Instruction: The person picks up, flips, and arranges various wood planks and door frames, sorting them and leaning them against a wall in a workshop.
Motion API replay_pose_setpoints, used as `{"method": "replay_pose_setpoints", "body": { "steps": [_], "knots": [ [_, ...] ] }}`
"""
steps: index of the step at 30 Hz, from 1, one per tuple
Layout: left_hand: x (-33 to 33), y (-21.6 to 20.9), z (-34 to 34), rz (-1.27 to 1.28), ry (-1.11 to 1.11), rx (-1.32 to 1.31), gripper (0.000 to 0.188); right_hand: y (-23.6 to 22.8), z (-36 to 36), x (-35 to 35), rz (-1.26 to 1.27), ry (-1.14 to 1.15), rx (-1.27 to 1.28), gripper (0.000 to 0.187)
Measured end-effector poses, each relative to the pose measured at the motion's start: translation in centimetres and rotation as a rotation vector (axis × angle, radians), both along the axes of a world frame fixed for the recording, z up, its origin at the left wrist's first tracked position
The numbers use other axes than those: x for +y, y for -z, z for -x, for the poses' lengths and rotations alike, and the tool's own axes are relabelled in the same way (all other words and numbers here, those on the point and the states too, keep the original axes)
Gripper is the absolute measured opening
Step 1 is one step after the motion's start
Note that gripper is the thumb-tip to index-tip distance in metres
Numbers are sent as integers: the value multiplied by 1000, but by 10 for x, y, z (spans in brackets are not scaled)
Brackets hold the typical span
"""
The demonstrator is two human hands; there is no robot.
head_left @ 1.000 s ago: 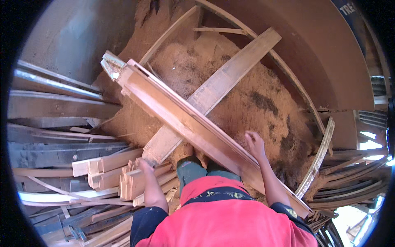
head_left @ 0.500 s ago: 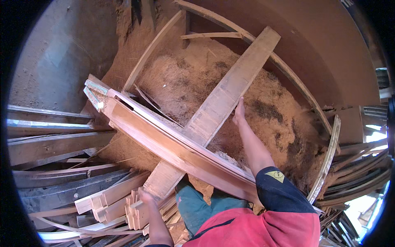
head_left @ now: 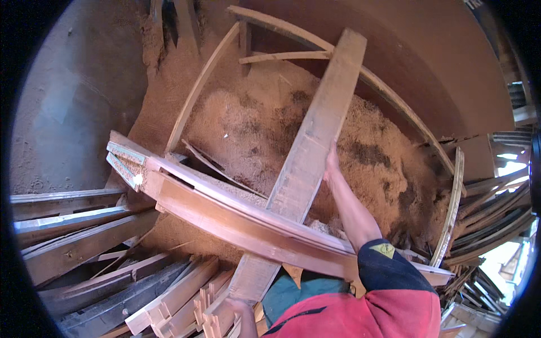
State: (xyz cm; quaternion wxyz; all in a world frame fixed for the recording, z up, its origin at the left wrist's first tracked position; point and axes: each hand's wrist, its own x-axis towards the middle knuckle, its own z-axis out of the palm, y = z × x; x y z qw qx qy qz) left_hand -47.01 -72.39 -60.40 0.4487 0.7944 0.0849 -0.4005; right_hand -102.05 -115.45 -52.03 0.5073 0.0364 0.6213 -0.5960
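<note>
A long, wide wooden plank [head_left: 315, 135] runs from near my lap toward the far side, slightly tilted to the right. It passes beneath a long reddish-brown wooden panel [head_left: 225, 217] that lies crosswise in front of me. My right hand [head_left: 332, 164] holds the plank's right edge beyond the panel, its fingertips partly hidden under the wood. Close to my body, my left hand [head_left: 241, 307] grips the plank's near end. The plank's far end lies over a curved wooden rail [head_left: 394, 101].
Sawdust [head_left: 253, 124] heaps inside the frame of rails. Notched timber pieces [head_left: 174, 301] and dark beams [head_left: 73, 248] lie at the left. A stack of curved strips [head_left: 490, 219] stands at the right. A large brown sheet [head_left: 439, 73] leans at the far right.
The plank has swung under the panel: its far end moved left, its near end right. Both hands moved with it, and my right hand now closes around the edge. The view shifted slightly.
</note>
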Motion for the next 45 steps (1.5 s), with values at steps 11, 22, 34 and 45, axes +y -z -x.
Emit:
{"method": "replay_pose_setpoints", "body": {
  "steps": [11, 22, 34, 45],
  "knots": [
    [-20, -27, 28, -160, -31, -132, 56, -5, -8, -9, -1, 13, 27, 90],
    [-45, -27, 10, -98, -86, -29, 69, -1, -9, -19, 94, 5, -98, 82],
    [-69, -51, 4, -218, 294, -128, 63, -21, 18, 15, -360, -547, 869, 62],
    [-79, -79, 23, -322, 1121, -1319, 46, -227, -23, 438, 118, -471, 1536, 31]
  ]
}}
